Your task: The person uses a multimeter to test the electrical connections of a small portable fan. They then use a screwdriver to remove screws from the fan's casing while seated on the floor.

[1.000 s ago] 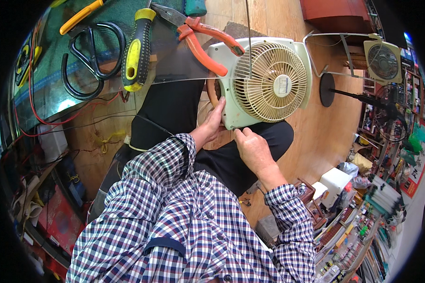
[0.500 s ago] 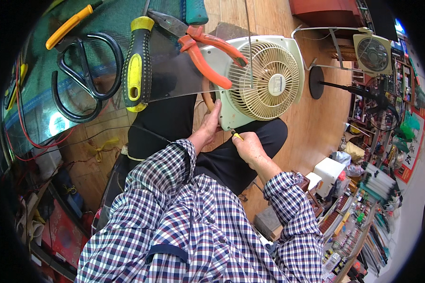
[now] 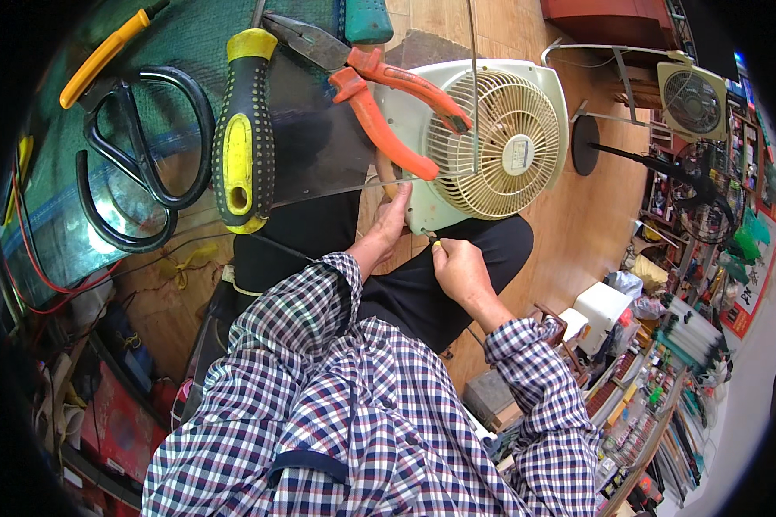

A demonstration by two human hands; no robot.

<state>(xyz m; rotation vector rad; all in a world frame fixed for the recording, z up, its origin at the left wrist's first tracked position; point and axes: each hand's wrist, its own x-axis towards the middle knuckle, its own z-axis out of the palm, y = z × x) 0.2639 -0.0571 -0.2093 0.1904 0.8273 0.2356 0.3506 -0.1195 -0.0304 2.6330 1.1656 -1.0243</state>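
- Head view: cream box fan (image 3: 507, 142), grille facing up, sits in front of the person's lap; its lower edge meets the dark trousers (image 3: 504, 250) in the view, but whether a thigh carries its weight I can't tell.
- Left hand (image 3: 386, 228): at box fan's lower-left side, thumb along the casing, fingers grasping the edge; fingertips underneath hidden.
- Right hand (image 3: 462, 271): just below box fan's lower-left corner, fingers curled and pinching a small screwdriver (image 3: 434, 241), bit of yellow handle showing.
- Screwdriver tip is at that corner; too small to tell if it's seated.
- Doing this well, my judgement: line the shaft up with the screw hole, push firmly before twisting, turn in short strokes, brace the corner hard with the left hand so the casing doesn't rock. A tilted shaft would likely chew the screw head.
- Left of box fan: glass tabletop (image 3: 310, 142) with red-handled pliers (image 3: 405, 81), handles overlapping box fan in view; further left, black-and-yellow screwdriver (image 3: 240, 164), black-looped scissors (image 3: 209, 133).
- Right of box fan: round black base (image 3: 585, 145), smaller fan (image 3: 692, 97) beyond.
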